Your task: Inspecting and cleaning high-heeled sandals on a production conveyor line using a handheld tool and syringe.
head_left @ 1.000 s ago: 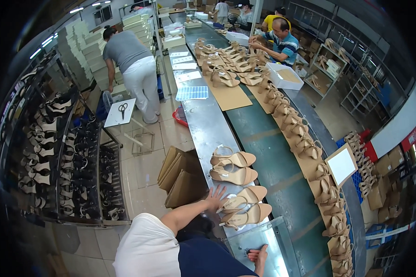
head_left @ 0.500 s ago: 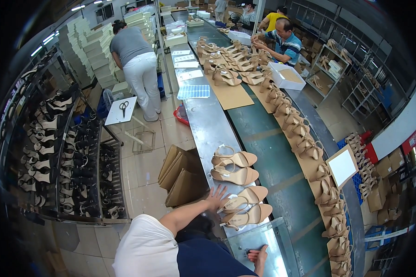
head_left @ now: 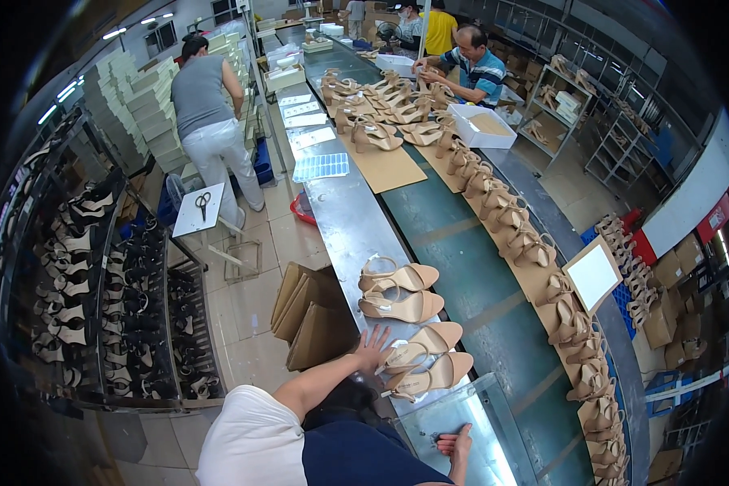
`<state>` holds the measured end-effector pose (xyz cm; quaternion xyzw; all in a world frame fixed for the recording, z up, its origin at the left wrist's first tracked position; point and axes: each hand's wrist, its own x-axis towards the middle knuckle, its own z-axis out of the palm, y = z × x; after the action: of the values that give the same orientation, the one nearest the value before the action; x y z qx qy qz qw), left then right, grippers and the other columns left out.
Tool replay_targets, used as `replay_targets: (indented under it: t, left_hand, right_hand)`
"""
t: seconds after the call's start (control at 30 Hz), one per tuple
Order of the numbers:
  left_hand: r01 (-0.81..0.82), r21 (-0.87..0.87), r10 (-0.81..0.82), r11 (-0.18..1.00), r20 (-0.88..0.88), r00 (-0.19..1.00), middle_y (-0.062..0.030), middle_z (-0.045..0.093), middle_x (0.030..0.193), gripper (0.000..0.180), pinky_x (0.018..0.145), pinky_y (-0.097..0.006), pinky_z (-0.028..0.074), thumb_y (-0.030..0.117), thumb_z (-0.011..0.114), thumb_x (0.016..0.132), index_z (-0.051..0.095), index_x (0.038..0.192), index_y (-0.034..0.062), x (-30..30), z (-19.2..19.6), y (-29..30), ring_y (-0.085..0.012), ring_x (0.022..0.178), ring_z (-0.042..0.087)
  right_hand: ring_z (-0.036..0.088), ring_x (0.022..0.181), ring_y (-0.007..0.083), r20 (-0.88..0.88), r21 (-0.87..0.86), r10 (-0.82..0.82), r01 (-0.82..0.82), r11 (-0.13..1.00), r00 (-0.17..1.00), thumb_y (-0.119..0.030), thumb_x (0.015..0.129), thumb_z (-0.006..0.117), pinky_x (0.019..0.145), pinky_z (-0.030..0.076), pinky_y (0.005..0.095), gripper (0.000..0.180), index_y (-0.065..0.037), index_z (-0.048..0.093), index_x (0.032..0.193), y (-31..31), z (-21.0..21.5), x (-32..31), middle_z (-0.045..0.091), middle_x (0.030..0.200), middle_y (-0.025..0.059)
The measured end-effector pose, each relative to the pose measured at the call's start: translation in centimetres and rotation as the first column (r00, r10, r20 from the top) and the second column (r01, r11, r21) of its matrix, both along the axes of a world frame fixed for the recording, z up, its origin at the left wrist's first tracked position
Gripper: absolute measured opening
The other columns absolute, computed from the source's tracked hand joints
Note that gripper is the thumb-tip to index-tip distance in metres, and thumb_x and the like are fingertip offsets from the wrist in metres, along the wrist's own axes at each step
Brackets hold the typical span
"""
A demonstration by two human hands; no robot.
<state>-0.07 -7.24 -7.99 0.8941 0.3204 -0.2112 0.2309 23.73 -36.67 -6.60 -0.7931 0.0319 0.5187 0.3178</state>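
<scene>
Tan sandals (head_left: 449, 368) sit beside the left hand (head_left: 372, 350)

Two pairs lie side by side on the metal worktop (head_left: 340, 211), soles down, toes to the right and ankle straps to the left. The nearer pair (head_left: 437, 337) is just beside the left hand, which is spread flat at the worktop's left edge; whether a fingertip touches a strap cannot be told. The farther pair (head_left: 421, 306) is a little beyond. The right hand (head_left: 457, 442) is apart from the left, over a clear greenish panel (head_left: 478, 405) at the near end, fingers loosely extended with nothing visible in them; contact with the panel is unclear.

Along the worktop's right side runs a green conveyor belt (head_left: 474, 296), with a long row of similar sandals (head_left: 506, 215) on cardboard past it. A white-faced board (head_left: 593, 275) leans beside that row. Folded cardboard (head_left: 320, 320) stands to the left of the worktop. Farther up lies a blue label sheet (head_left: 321, 167). One co-worker in a grey top (head_left: 202, 97) bends near stacked boxes (head_left: 154, 109); another in a striped shirt (head_left: 488, 74) sits across the belt.
</scene>
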Motion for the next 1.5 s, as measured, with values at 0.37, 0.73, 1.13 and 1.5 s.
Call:
replay_targets:
  t: [0.37,0.73,1.13,1.5]
  left_hand:
    - [0.005,0.007,-0.005,1.000,0.011,1.000,-0.0210,-0.020,0.144,0.135,0.100,-0.064,-0.003,0.062,0.076,0.043,-0.003,0.143,0.0188,-0.3,-0.1,-0.2,-0.0455,0.130,-0.020]
    - [-0.012,0.017,0.011,1.000,0.032,0.999,-0.0207,-0.018,0.144,0.136,0.099,-0.064,-0.002,0.063,0.076,0.042,-0.005,0.142,0.0188,-0.1,-0.5,0.4,-0.0450,0.130,-0.019]
    - [-0.022,0.008,0.021,1.000,0.092,0.996,-0.0182,-0.018,0.145,0.114,0.099,-0.065,0.001,0.055,0.076,0.046,0.019,0.141,0.0254,-0.5,-0.7,-0.3,-0.0450,0.131,-0.017]
    - [-0.001,0.000,0.001,1.000,0.047,0.999,-0.0201,-0.021,0.144,0.131,0.099,-0.065,-0.002,0.066,0.075,0.040,0.006,0.142,0.0230,0.1,-0.8,0.2,-0.0448,0.130,-0.020]
  right_hand:
    - [0.059,0.044,0.0229,-0.004,0.001,-0.008,0.008,1.000,1.000,-0.072,0.081,0.009,0.037,0.045,0.0276,0.096,0.007,0.064,0.072,-0.1,0.3,-0.3,0.062,0.058,0.0164]
    - [0.059,0.044,0.0233,-0.008,-0.014,0.007,-0.007,1.000,1.000,-0.070,0.083,0.008,0.038,0.045,0.0279,0.095,0.007,0.064,0.072,0.6,0.2,0.2,0.062,0.058,0.0159]
    - [0.056,0.043,0.0220,-0.066,0.039,-0.009,0.011,0.999,0.998,-0.069,0.084,0.012,0.037,0.045,0.0284,0.091,0.005,0.064,0.073,-0.3,-4.5,1.5,0.062,0.059,0.0148]
    - [0.054,0.043,0.0167,-0.103,-0.100,-0.064,0.054,0.994,0.993,-0.067,0.085,0.016,0.037,0.042,0.0268,0.083,-0.001,0.067,0.080,-0.6,-3.4,1.2,0.062,0.060,0.0094]
